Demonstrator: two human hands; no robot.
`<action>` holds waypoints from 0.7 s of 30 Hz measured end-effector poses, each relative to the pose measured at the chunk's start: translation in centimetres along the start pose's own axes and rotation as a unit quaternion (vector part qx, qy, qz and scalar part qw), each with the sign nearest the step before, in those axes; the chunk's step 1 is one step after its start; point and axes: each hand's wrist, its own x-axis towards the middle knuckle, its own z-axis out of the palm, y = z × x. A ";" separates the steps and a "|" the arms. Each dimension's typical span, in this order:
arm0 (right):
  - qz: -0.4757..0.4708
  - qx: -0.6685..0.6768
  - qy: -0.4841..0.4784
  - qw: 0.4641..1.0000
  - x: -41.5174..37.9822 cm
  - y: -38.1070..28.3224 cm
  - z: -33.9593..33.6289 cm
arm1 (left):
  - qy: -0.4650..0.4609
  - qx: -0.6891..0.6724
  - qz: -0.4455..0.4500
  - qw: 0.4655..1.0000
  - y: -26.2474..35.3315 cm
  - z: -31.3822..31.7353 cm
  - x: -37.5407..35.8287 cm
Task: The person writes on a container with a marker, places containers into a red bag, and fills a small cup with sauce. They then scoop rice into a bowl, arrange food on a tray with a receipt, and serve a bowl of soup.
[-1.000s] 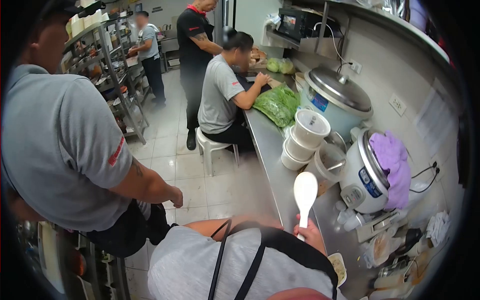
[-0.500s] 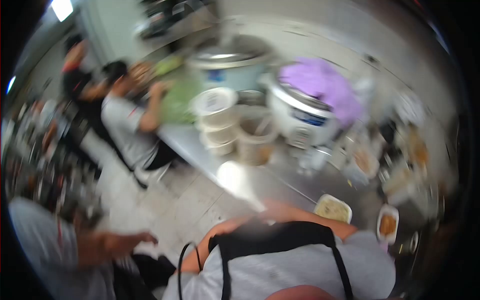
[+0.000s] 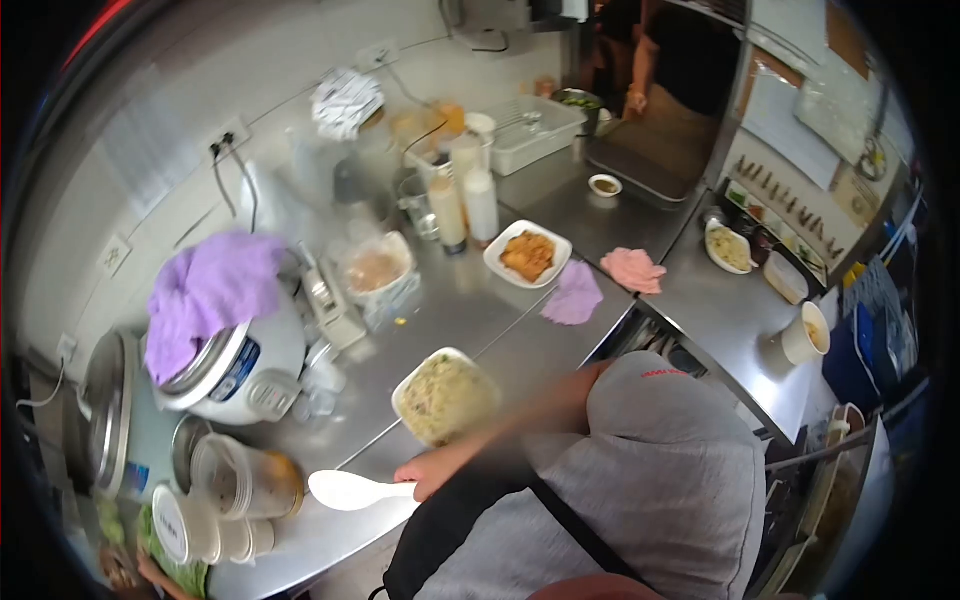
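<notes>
A white paddle [image 3: 350, 490] is in my right hand [image 3: 432, 472], whose fingers are closed round its handle. It is over the metal counter's front edge, left of the hand. Just beyond my right forearm is a white square bowl [image 3: 408, 425] filled with pale, rice-like food. Containers with white lids [image 3: 172, 522] and a clear tub [image 3: 222, 472] are stacked to the left of the paddle. My left hand cannot be seen; my apron and body cover the area below.
A rice cooker [image 3: 265, 395] bears a purple cloth [image 3: 215, 290]. Farther back are squeeze bottles [image 3: 482, 205], a bowl of orange-brown food [image 3: 528, 256] and a pink cloth [image 3: 633, 270]. A cup [image 3: 800, 335] stands right. Another person [image 3: 690, 60] is at the back; a person's hand shows lower left.
The view has swung to the right along the counter and is sharper. The co-worker on the lower left has left the view. My right hand and the paddle now show more clearly.
</notes>
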 end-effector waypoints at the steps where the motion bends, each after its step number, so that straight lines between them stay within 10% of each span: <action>1: -0.002 -0.001 0.007 1.000 -0.7 0.3 -0.5 | -0.004 0.005 -0.002 1.000 0.2 0.5 0.4; 21: -0.004 0.081 0.077 0.994 -15.5 7.1 -9.4 | -0.145 0.062 -0.087 0.984 0.4 16.7 0.6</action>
